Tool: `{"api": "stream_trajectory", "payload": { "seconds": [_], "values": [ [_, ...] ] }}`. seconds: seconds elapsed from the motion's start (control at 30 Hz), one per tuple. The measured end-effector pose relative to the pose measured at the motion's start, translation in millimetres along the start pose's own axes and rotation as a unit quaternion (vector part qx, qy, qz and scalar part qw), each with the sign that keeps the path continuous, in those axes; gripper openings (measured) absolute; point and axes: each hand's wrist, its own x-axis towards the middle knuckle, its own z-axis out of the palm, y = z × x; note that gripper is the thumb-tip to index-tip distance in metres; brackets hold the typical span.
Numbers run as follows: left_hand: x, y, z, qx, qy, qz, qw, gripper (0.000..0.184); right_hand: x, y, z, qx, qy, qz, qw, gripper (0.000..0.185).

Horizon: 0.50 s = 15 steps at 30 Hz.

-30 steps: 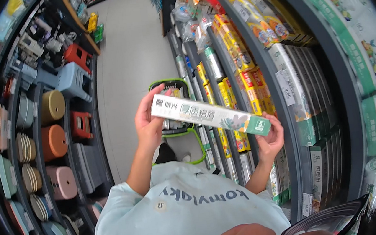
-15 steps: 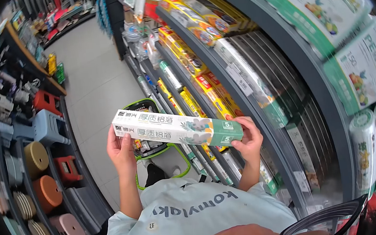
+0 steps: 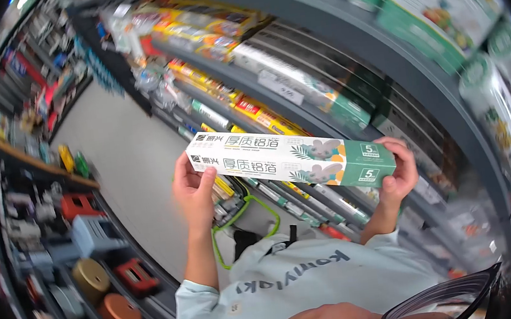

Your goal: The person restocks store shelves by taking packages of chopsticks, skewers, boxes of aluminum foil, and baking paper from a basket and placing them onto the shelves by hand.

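A long white and green box of aluminium foil (image 3: pixel 268 157) lies across the middle of the view, raised in front of my chest. Its printed faces point up at me, and its green end is on the right. My left hand (image 3: pixel 196 187) is closed around the white end, thumb on the near face. The green end sits in the grip of my right hand (image 3: pixel 400 169), whose fingers curl over the edge. Below the box, partly hidden by it, is a shopping basket with a lime-green rim (image 3: pixel 218 250).
Shelves with yellow cartons (image 3: pixel 193 38), long boxes and a price label (image 3: pixel 280 87) stand close on my right. Large green and white packs (image 3: pixel 433 10) fill the upper right. Across the grey floor aisle (image 3: pixel 119 136) are stools, including a blue one (image 3: pixel 92 236).
My view has turned, so the shelves and aisle appear rotated. Both hands and the foil box now sit further right in view, and the box looks slightly more level.
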Motion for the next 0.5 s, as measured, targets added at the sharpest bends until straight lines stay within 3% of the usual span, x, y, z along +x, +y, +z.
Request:
{"api": "stream_trajectory", "payload": {
  "seconds": [0.2,0.3,0.4,0.43,0.47,0.5],
  "values": [
    [55.2,-2.7,59.7,-0.027,-0.107,0.028,0.993,0.055,9.2,-32.5,-33.9,-0.068,-0.012,-0.058,0.996,0.061],
    [87.2,3.2,87.3,-0.013,-0.141,0.062,0.988,0.062,21.6,-48.7,-35.3,-0.263,-0.025,-0.046,0.963,0.057],
    [118.2,-2.7,110.5,-0.002,-0.158,0.08,0.984,0.065,36.8,-49.4,-26.0,-0.353,-0.043,-0.006,0.935,0.054],
    [133.1,-13.5,115.7,0.102,-0.146,0.2,0.963,0.065,41.9,-50.0,-21.0,-0.394,-0.044,0.005,0.918,0.051],
    [139.1,-17.1,114.5,0.252,-0.13,0.26,0.923,0.065,46.8,-44.6,-18.9,-0.393,-0.047,-0.003,0.918,0.051],
    [147.0,-22.4,115.7,0.269,-0.122,0.272,0.916,0.065,51.4,-35.0,-14.0,-0.389,-0.039,0.02,0.92,0.048]
  ]
}}
